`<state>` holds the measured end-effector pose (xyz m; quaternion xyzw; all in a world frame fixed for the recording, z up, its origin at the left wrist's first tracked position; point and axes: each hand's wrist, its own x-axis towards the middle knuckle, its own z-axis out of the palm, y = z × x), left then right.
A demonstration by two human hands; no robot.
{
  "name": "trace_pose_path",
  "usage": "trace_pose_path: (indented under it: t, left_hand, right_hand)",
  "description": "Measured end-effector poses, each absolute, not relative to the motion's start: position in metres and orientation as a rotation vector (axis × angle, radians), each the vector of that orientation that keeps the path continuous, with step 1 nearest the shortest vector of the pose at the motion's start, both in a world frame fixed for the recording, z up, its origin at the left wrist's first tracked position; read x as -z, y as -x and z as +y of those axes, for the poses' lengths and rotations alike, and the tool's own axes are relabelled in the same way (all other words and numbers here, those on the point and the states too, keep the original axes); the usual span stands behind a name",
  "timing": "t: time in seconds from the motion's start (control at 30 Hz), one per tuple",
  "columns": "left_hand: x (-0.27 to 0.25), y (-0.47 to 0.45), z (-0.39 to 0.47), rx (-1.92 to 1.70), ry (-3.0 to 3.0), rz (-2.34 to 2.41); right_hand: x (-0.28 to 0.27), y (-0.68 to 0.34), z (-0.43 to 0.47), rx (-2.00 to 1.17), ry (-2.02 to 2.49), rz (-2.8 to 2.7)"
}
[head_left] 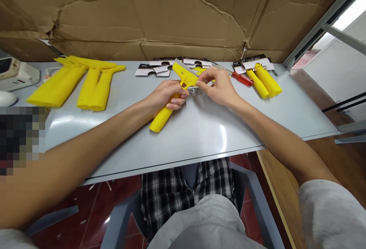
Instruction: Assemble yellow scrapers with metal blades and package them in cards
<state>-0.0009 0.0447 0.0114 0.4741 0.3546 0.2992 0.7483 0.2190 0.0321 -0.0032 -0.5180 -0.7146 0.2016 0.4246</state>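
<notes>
A yellow scraper (186,76) with a wide head and a metal strip along its top edge is held above the table, tilted, its handle pointing down to the left. My left hand (170,93) wraps around the handle just below the head. Thumb and fingers of my right hand (217,84) pinch the right end of the head; whether a small part sits between them is hidden. Just behind the head, a black-and-white patterned piece (194,90) shows partly. A screwdriver (242,78) with a red handle lies beyond my right hand.
Several yellow scraper bodies (95,85) lie on the grey table (177,146) at left. Printed cards (153,70) are spread at the back. More yellow scrapers (267,79) with cards lie at right. A white device (21,74) stands far left; cardboard (171,16) rises behind.
</notes>
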Motion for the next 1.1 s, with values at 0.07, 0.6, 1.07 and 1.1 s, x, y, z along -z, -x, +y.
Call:
trace_pose_path:
  t: [0.07,0.6,1.07,1.1]
  left_hand:
    - [-0.012,0.000,0.044,-0.656,-1.043,0.784]
    - [-0.010,0.000,0.043,-0.666,-1.063,0.789]
    - [-0.013,0.003,0.048,-0.667,-0.893,0.777]
    - [-0.012,0.004,0.048,-0.666,-0.877,0.769]
  right_hand:
    - [0.003,-0.219,0.033,-0.513,1.300,-1.780]
    - [0.002,-0.224,0.034,-0.750,1.397,-1.716]
    - [-0.010,-0.278,0.058,-0.204,1.537,-1.750]
    - [-0.014,-0.290,0.061,-0.115,1.632,-1.790]
